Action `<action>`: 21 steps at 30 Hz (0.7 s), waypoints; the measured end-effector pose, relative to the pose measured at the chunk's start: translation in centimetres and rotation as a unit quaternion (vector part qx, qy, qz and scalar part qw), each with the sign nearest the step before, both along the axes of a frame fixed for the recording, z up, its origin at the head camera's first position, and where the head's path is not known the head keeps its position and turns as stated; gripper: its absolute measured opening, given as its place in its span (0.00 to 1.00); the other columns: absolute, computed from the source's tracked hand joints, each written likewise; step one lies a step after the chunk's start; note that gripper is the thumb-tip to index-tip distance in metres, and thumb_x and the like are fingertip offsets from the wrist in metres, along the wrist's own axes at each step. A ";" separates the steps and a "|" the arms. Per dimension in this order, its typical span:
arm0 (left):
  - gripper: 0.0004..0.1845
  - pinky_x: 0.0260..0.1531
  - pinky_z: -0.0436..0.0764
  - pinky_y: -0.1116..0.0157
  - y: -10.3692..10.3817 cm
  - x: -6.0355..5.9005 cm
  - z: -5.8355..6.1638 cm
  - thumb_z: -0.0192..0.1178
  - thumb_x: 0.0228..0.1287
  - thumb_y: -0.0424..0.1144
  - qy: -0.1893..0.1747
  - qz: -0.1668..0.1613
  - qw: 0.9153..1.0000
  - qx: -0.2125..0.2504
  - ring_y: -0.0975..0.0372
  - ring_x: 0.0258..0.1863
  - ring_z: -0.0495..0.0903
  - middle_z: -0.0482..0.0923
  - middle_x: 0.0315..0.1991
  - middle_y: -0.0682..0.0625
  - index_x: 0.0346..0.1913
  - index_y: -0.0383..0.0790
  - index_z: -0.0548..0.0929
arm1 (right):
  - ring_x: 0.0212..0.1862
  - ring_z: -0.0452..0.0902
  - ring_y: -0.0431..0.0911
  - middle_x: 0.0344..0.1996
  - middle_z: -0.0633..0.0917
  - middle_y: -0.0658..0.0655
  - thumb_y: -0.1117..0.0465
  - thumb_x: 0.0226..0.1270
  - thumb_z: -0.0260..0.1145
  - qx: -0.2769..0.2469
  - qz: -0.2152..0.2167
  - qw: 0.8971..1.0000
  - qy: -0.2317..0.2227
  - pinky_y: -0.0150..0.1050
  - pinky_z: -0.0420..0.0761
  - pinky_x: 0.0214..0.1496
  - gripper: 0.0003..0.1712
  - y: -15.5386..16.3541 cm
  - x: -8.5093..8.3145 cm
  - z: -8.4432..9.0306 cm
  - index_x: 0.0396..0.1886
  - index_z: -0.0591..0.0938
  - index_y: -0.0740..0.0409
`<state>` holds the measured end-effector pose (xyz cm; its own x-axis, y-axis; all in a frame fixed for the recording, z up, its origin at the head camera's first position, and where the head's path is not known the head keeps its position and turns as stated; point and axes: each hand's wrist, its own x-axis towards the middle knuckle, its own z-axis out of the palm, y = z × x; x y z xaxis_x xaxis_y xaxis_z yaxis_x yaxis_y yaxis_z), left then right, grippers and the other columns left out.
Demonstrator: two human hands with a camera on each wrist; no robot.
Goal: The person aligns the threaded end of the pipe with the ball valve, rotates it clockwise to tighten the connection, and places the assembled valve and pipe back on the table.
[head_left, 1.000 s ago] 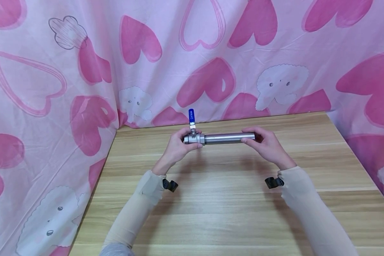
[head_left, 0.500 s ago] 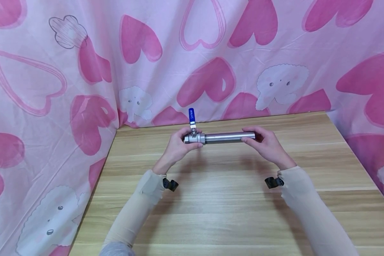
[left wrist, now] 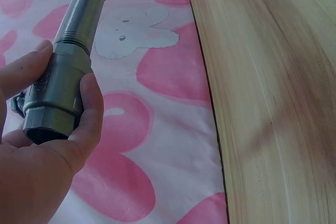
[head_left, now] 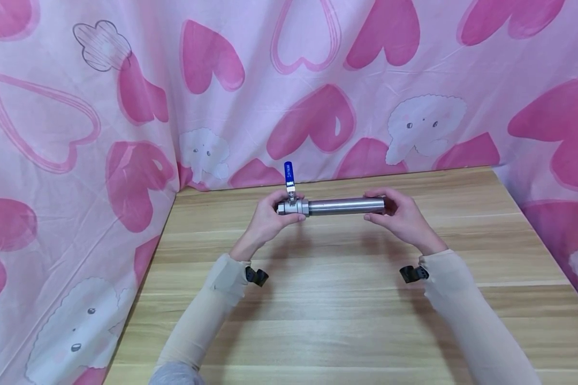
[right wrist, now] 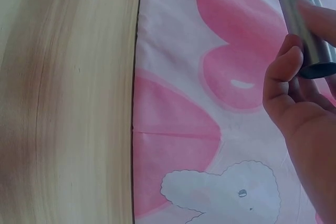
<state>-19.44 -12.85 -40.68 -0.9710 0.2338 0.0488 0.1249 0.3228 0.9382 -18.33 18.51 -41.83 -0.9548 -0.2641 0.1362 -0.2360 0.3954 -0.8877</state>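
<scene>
A steel ball valve [head_left: 293, 207] with a blue lever handle [head_left: 289, 174] is joined to a straight metal pipe [head_left: 344, 207]. They are held level above the table in the head view. My left hand [head_left: 266, 219] grips the valve body, thumb on one side and fingers on the other; the lever points away from me. Threads [left wrist: 75, 39] show where the pipe enters the valve in the left wrist view. At the pipe's free end, my right hand [head_left: 402, 216] holds it between thumb and fingers. The open pipe end [right wrist: 318, 70] shows in the right wrist view.
A wood-grain table [head_left: 347, 321] lies under both hands. Behind it and at both sides hangs a pink curtain [head_left: 250, 123] with hearts, close along the table's edges. Each sleeve carries a small black wrist camera [head_left: 257, 276].
My right thumb has slid slightly lower, to the near edge of the pipe. The left hand, the valve and the pipe stay almost where they were.
</scene>
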 end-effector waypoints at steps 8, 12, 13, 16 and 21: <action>0.24 0.47 0.75 0.63 0.0 0.0 0.1 0.75 0.48 0.36 -0.003 -0.001 1.000 0.001 0.58 0.47 0.76 0.82 0.51 0.51 0.52 0.46 0.82 | 0.41 0.77 0.41 0.51 0.80 0.61 0.64 0.59 0.72 0.004 -0.003 1.000 0.011 0.25 0.79 0.40 0.27 0.1 0.1 0.1 0.58 0.76 0.56; 0.24 0.48 0.75 0.63 0.0 0.1 0.1 0.75 0.49 0.37 -0.007 -0.002 1.000 0.002 0.58 0.47 0.76 0.81 0.52 0.51 0.52 0.47 0.82 | 0.40 0.77 0.40 0.50 0.80 0.61 0.63 0.59 0.72 0.008 -0.006 1.000 0.011 0.26 0.79 0.40 0.27 0.1 0.0 0.0 0.58 0.76 0.56; 0.24 0.48 0.75 0.63 0.0 0.1 0.1 0.75 0.49 0.37 -0.007 -0.002 1.000 0.001 0.58 0.47 0.76 0.81 0.52 0.51 0.52 0.47 0.82 | 0.40 0.77 0.40 0.50 0.80 0.61 0.63 0.59 0.72 0.009 -0.006 1.000 0.010 0.26 0.79 0.40 0.26 0.1 -0.1 0.0 0.58 0.77 0.56; 0.25 0.47 0.75 0.63 -0.1 0.1 0.1 0.75 0.49 0.36 -0.003 -0.002 1.000 0.001 0.58 0.47 0.76 0.81 0.52 0.51 0.53 0.46 0.82 | 0.40 0.77 0.40 0.49 0.80 0.60 0.63 0.59 0.72 0.007 -0.008 1.000 0.012 0.26 0.80 0.40 0.25 0.1 -0.1 -0.1 0.57 0.77 0.55; 0.26 0.47 0.76 0.63 0.0 0.2 0.1 0.75 0.48 0.35 0.010 -0.004 1.000 0.005 0.58 0.46 0.77 0.82 0.50 0.50 0.53 0.44 0.82 | 0.40 0.78 0.39 0.48 0.80 0.60 0.64 0.58 0.72 -0.006 -0.002 1.000 0.025 0.26 0.80 0.40 0.25 0.0 -0.1 0.0 0.55 0.78 0.56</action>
